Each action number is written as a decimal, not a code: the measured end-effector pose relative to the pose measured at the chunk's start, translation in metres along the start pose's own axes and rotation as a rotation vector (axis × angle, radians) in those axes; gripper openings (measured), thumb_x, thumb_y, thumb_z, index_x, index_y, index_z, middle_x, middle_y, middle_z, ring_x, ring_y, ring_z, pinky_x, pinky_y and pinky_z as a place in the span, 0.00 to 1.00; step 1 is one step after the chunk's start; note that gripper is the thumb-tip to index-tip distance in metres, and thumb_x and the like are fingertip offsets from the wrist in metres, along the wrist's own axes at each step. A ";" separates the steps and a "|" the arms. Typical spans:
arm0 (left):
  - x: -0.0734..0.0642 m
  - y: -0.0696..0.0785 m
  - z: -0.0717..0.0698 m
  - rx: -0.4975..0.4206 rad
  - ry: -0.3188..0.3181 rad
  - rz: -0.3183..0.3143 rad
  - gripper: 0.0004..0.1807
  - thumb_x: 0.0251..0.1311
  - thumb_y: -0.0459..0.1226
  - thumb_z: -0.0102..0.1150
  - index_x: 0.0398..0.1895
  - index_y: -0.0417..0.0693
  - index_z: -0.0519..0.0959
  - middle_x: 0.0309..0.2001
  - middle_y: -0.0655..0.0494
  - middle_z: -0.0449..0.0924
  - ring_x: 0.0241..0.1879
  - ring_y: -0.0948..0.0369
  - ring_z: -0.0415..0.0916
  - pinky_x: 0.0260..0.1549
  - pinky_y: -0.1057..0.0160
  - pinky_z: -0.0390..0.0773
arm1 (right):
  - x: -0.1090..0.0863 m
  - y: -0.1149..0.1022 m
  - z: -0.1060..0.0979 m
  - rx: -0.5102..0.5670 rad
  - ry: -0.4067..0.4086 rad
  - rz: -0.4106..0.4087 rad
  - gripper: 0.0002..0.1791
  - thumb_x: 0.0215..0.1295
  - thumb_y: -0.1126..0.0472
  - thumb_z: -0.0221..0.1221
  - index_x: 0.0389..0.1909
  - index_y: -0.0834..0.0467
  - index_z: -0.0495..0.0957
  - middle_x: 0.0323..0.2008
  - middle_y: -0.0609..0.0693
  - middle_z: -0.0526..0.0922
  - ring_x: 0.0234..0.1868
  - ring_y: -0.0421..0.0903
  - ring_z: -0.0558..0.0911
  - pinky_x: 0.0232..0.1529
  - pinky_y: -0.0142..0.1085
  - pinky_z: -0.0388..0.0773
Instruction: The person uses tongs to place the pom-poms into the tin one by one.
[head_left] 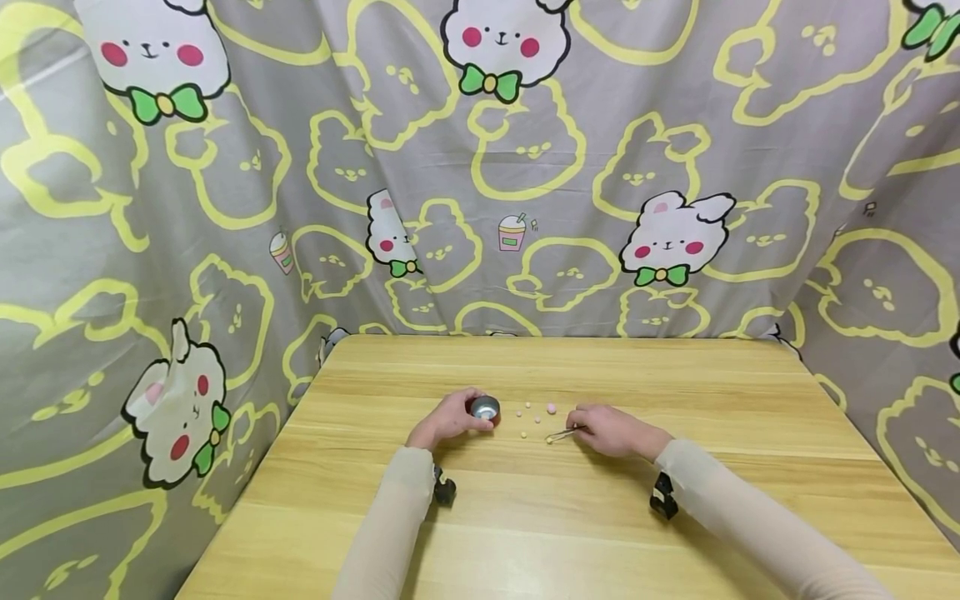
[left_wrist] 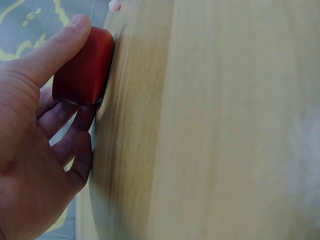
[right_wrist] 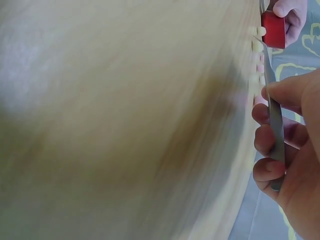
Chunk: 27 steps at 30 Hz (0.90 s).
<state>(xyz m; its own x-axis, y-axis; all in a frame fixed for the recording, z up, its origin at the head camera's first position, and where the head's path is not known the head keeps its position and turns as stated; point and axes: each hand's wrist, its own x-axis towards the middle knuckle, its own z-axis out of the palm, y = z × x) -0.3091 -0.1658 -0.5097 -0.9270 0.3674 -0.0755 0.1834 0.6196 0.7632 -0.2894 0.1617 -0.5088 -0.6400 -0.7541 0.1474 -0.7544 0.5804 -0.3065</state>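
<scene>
My left hand (head_left: 450, 417) grips a small round cup (head_left: 485, 408) that stands on the table, thumb on the near side and fingers round the far side. Red outside (left_wrist: 85, 67), the cup is silvery within. In my right hand (head_left: 611, 431) is a pair of metal tweezers (right_wrist: 276, 125), pinched between thumb and fingers. Its tips point left and reach down to a small yellow ball (head_left: 549, 440); whether they grip it I cannot tell. Between the hands lie several more little balls, among them a larger pink ball (head_left: 551, 408) and a yellow one (head_left: 523, 435).
The wooden table (head_left: 525, 525) extends around both hands. Behind it and at both sides hangs a grey patterned curtain (head_left: 555, 167). A black wrist mount (head_left: 444, 486) sits on the left forearm, another black mount (head_left: 663, 496) on the right.
</scene>
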 end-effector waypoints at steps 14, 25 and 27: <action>0.000 0.002 -0.001 -0.009 -0.001 -0.007 0.27 0.49 0.41 0.72 0.53 0.47 0.75 0.45 0.56 0.77 0.47 0.58 0.72 0.51 0.55 0.69 | -0.004 -0.004 -0.006 -0.003 -0.001 -0.040 0.05 0.66 0.65 0.55 0.39 0.53 0.78 0.34 0.44 0.76 0.36 0.38 0.77 0.39 0.38 0.76; 0.000 0.002 0.000 0.008 -0.001 -0.007 0.27 0.49 0.42 0.72 0.53 0.47 0.74 0.45 0.56 0.77 0.47 0.58 0.72 0.51 0.55 0.69 | -0.004 0.003 -0.003 0.003 0.020 -0.066 0.06 0.66 0.65 0.55 0.39 0.52 0.78 0.33 0.42 0.76 0.36 0.38 0.76 0.38 0.36 0.76; 0.000 0.002 0.000 0.005 0.001 -0.004 0.27 0.49 0.42 0.72 0.53 0.47 0.75 0.45 0.56 0.77 0.47 0.58 0.72 0.51 0.55 0.69 | -0.004 0.004 -0.003 0.003 0.025 -0.065 0.06 0.65 0.66 0.56 0.39 0.52 0.78 0.33 0.41 0.75 0.35 0.37 0.76 0.37 0.36 0.76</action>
<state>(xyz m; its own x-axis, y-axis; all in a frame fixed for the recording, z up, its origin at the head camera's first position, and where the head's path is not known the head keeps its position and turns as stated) -0.3085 -0.1647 -0.5077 -0.9280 0.3644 -0.0777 0.1816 0.6245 0.7597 -0.2905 0.1678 -0.5076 -0.5932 -0.7822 0.1906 -0.7941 0.5294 -0.2986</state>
